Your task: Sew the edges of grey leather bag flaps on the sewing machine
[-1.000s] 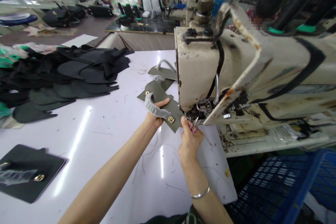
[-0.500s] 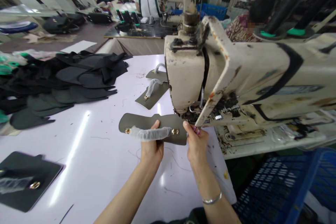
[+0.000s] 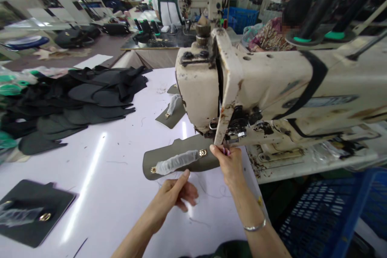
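A dark olive bag panel (image 3: 178,147) lies on the white tabletop, its right end beneath the sewing machine head (image 3: 199,88). A handle wrapped in clear film (image 3: 177,162) is fixed to it by gold metal fittings (image 3: 202,152). My left hand (image 3: 175,193) is just below the panel, open, its thumb apart from loosely curled fingers. My right hand (image 3: 229,165) is closed at the panel's right end, by the machine's needle area. Between its fingers shows a small pink-handled tool (image 3: 226,151), mostly hidden; I cannot make out its kind.
A similar panel (image 3: 36,213) lies at lower left, and others (image 3: 172,113) rest behind the machine head. Dark cut pieces (image 3: 75,96) are heaped at left. A blue plastic crate (image 3: 320,213) stands at lower right. Other people sit farther back.
My left hand has let go of the panel and drawn down toward me. The panel now lies on the table, tilted with its left end lower. My right hand keeps the pink-handled tool.
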A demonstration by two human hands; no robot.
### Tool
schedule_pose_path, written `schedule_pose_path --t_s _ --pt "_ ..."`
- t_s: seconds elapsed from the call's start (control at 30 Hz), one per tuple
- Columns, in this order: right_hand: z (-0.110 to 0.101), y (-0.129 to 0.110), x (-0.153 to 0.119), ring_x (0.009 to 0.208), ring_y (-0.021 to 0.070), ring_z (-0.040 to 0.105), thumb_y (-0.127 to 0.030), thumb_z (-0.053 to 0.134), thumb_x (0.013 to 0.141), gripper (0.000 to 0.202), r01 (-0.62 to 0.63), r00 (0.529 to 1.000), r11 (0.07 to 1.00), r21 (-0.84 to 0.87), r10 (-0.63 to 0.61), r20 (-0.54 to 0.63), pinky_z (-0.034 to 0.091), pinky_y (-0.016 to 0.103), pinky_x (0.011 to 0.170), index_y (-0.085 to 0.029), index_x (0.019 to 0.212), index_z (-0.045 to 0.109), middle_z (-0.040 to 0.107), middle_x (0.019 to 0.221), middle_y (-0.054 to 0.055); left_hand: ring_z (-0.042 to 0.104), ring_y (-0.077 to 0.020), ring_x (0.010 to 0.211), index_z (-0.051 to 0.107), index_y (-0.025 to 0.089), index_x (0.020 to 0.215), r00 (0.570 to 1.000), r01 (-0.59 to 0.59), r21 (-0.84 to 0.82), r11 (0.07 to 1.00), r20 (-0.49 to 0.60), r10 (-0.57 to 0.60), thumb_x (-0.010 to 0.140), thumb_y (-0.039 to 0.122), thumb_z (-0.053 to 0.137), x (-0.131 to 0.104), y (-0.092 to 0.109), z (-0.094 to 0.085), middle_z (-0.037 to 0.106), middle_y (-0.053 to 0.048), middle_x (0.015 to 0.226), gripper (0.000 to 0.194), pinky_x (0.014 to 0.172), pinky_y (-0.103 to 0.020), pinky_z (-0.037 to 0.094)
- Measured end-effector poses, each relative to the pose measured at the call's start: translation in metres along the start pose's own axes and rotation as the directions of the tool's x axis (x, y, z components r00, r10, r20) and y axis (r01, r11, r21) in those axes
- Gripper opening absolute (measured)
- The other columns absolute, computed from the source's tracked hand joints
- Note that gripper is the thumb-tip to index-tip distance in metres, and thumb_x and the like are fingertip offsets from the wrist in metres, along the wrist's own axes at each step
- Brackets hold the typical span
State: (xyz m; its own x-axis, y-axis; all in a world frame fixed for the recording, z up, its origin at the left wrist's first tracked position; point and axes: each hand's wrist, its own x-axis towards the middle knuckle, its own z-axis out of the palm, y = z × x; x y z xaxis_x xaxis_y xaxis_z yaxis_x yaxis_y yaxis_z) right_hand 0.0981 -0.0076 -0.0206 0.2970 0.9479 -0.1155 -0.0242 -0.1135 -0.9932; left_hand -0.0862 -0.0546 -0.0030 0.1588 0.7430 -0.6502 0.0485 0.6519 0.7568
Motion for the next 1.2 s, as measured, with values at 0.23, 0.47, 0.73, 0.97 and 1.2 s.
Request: schedule_pose_path --t_s 0.23,0.47,0.73,0.97,1.2 --pt "0.002 0.003 0.001 0.055 0.0094 0.024 -0.039 0.07 0.077 0.042 -0.032 0.999 0.997 0.074 0.031 0.016 0.019 0.025 0.053 -0.019 0.049 0.046 0.029 0.052 -0.007 0.052 -0.0343 0.13 0.057 0.023 0.134 0.566 -0.452 0.834 0.316 -0.005 0.825 0.094 0.041 0.057 0.005 0.007 -0.002 0.058 -0.015 0.138 0.045 0.107 -0.053 0.044" --pt "0.001 -0.009 0.0 0.054 0.0084 0.026 -0.037 0.076 0.07 0.034 -0.085 0.996 0.981 0.176 0.084 0.018 0.023 0.024 0.052 -0.016 0.053 0.054 0.037 0.052 -0.007 0.042 -0.0279 0.142 0.052 0.024 0.14 0.498 -0.494 0.869 0.009 0.275 0.822 0.097 0.041 0.053 0.039 0.049 0.014 0.049 -0.009 0.151 0.046 0.117 -0.048 0.036" --pt "0.002 -0.005 0.003 0.057 0.0092 0.038 -0.033 0.077 0.07 0.027 -0.109 0.994 0.948 0.298 0.101 0.043 0.034 0.023 0.055 -0.014 0.058 0.061 0.048 0.058 -0.003 0.049 -0.0282 0.136 0.06 0.021 0.13 0.505 -0.516 0.856 -0.032 0.334 0.796 0.098 0.046 0.05 0.039 0.059 0.016 0.058 -0.01 0.143 0.041 0.114 -0.047 0.036" --pt "0.003 -0.008 0.007 0.055 0.009 0.034 -0.037 0.077 0.071 0.036 -0.1 0.995 0.965 0.241 0.095 0.036 0.033 0.023 0.054 -0.018 0.055 0.05 0.038 0.053 -0.006 0.057 -0.0291 0.125 0.059 0.02 0.129 0.48 -0.492 0.87 -0.038 0.308 0.822 0.097 0.047 0.051 0.048 0.064 0.016 0.065 -0.011 0.132 0.043 0.11 -0.045 0.038" --pt "0.002 -0.005 0.007 0.052 0.0076 0.028 -0.036 0.075 0.074 0.037 -0.081 0.996 0.971 0.224 0.072 0.048 0.029 0.022 0.05 -0.02 0.057 0.046 0.035 0.054 -0.007 0.057 -0.0301 0.125 0.067 0.026 0.119 0.472 -0.555 0.831 0.041 0.274 0.838 0.094 0.05 0.055 0.058 0.07 0.008 0.067 -0.009 0.125 0.036 0.113 -0.043 0.037"
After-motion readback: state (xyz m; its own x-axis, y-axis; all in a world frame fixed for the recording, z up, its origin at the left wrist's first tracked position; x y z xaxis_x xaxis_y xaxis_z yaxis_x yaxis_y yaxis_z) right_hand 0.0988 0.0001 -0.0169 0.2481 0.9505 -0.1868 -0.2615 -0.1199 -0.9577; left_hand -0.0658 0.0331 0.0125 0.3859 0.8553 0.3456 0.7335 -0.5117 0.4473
